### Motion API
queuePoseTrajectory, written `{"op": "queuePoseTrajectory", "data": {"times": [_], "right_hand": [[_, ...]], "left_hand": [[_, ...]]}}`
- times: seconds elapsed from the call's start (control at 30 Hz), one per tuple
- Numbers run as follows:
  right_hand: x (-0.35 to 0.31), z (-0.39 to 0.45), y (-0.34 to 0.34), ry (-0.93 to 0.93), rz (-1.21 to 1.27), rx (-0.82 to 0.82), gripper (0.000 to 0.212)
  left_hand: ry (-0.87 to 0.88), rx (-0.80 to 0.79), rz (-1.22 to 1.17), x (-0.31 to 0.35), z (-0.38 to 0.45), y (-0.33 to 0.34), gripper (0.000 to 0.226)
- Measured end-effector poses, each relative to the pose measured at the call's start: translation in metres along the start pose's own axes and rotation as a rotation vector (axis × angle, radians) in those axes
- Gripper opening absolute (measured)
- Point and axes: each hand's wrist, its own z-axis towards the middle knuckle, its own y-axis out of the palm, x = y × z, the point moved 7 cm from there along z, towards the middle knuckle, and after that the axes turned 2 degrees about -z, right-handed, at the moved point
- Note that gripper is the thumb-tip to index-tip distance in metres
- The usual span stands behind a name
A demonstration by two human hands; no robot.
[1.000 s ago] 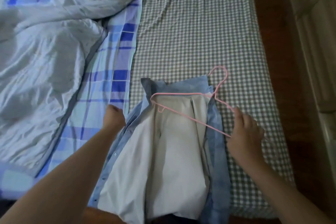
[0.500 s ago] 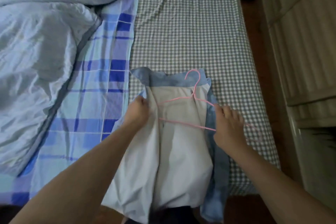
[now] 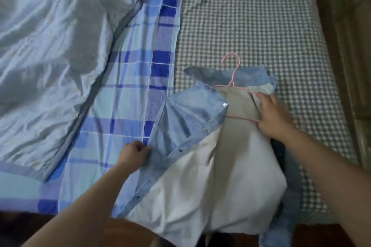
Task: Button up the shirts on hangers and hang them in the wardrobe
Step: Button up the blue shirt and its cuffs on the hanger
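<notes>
While crumpled duvet [image 3: 56,62] fills the bed's [image 3: 251,26] 9 o'clock side, left hand [image 3: 133,153] pinches the left front panel of the denim shirt [image 3: 186,122], at frame centre on the bed. Pink hanger [image 3: 233,78] at shirt's 12 o'clock. Right hand [image 3: 274,117], 3 o'clock, grips hanger's bar.

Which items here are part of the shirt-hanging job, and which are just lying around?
In use:
blue shirt, gripped by left hand
pink hanger, held by right hand

Lying about:
grey quilt
blue plaid sheet
checked sheet
</notes>
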Motion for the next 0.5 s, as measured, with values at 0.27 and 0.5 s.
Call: {"op": "queuePoseTrajectory", "data": {"times": [0.27, 0.5], "right_hand": [[-0.019, 0.005, 0.034, -0.053, 0.015, -0.139, 0.104], [-0.044, 0.028, 0.032, -0.106, 0.098, 0.015, 0.091]], "left_hand": [[0.18, 0.574, 0.012, 0.034, -0.024, -0.122, 0.017], [0.292, 0.474, 0.763, 0.114, 0.021, -0.192, 0.046]]}}
